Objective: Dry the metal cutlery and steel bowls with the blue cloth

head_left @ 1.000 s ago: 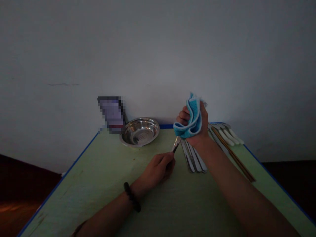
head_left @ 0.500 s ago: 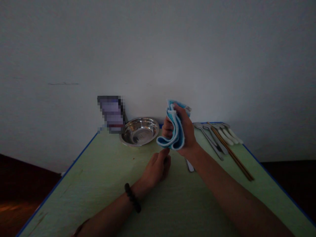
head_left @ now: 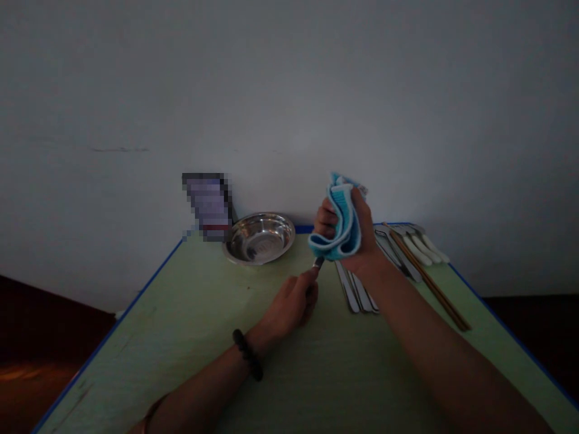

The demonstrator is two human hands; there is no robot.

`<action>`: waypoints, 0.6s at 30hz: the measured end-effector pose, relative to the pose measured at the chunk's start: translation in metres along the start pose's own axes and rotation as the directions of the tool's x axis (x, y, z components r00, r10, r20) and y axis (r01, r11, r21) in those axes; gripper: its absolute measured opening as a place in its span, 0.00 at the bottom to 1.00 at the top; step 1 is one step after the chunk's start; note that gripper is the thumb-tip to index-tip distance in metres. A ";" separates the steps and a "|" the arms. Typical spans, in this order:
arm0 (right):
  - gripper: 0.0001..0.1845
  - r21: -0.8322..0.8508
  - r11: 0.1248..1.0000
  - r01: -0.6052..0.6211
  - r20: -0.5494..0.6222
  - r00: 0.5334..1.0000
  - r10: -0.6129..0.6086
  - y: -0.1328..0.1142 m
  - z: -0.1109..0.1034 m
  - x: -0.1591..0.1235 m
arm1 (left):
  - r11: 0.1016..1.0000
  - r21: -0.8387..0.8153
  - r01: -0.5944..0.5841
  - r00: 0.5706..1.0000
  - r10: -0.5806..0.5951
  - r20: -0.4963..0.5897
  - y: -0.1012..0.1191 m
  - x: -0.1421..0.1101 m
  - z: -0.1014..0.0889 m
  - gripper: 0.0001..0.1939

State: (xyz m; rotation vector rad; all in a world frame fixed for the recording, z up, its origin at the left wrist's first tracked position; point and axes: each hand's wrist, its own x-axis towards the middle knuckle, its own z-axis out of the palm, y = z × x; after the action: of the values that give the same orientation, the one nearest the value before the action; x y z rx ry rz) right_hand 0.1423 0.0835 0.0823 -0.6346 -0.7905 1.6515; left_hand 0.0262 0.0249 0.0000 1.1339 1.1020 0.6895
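My left hand (head_left: 292,304) rests on the green table (head_left: 190,325) and grips the handle of a metal utensil (head_left: 318,263). The utensil's far end runs up into a folded blue cloth (head_left: 340,224). That cloth is bunched in my right hand (head_left: 357,238), which is held just above the table and closed around the utensil's tip. What kind of utensil it is stays hidden by the cloth.
A shiny steel bowl (head_left: 260,237) sits at the table's back edge beside a blurred-out object (head_left: 208,205). Several metal utensils (head_left: 357,292) lie under my right wrist. More spoons, white-handled pieces (head_left: 425,247) and wooden chopsticks (head_left: 429,283) lie at the back right.
The cloth hand slid down over the utensil toward my left hand, then back up and to the right, uncovering a short piece of metal. My left hand stayed put.
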 end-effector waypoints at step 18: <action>0.24 0.077 0.996 -0.051 0.038 0.998 0.049 0.010 0.001 -0.002 | 1.000 -0.008 0.003 0.998 -0.004 -0.067 -0.001 0.000 0.004 0.21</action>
State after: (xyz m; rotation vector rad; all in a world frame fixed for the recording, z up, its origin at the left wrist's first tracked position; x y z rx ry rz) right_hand 0.1359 0.0799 0.0753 -0.5756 -0.7375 1.7349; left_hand 0.0302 0.0230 -0.0008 1.1090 1.1566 0.7326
